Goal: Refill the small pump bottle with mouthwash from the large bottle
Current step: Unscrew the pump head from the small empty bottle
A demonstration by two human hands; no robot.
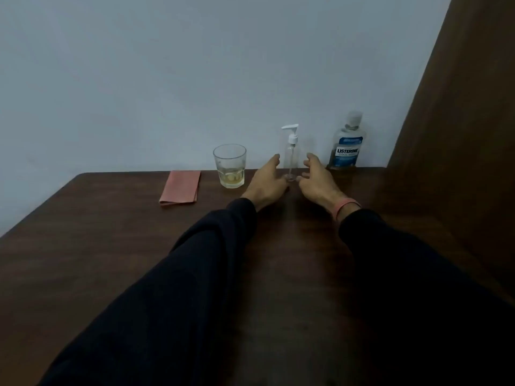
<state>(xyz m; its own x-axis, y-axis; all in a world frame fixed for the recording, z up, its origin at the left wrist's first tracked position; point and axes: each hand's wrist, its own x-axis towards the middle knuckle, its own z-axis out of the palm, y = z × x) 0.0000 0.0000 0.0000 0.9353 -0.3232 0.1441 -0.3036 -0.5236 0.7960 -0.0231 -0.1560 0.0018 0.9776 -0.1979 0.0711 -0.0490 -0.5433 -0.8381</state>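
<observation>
A small clear pump bottle (291, 157) with a white pump head stands upright near the far edge of the brown table (111, 246). My left hand (268, 181) lies just left of its base and my right hand (317, 181) just right of it, both with loosely spread fingers. Neither hand visibly grips the bottle; fingertips are close to its base. The large mouthwash bottle (347, 146), clear with a blue label and its cap on, stands upright further right against the wall.
A glass tumbler (230, 165) with a little yellowish liquid stands left of the pump bottle. A folded pink cloth (181, 188) lies further left. A brown curtain or panel (459, 121) rises at the right. The wall is directly behind the table.
</observation>
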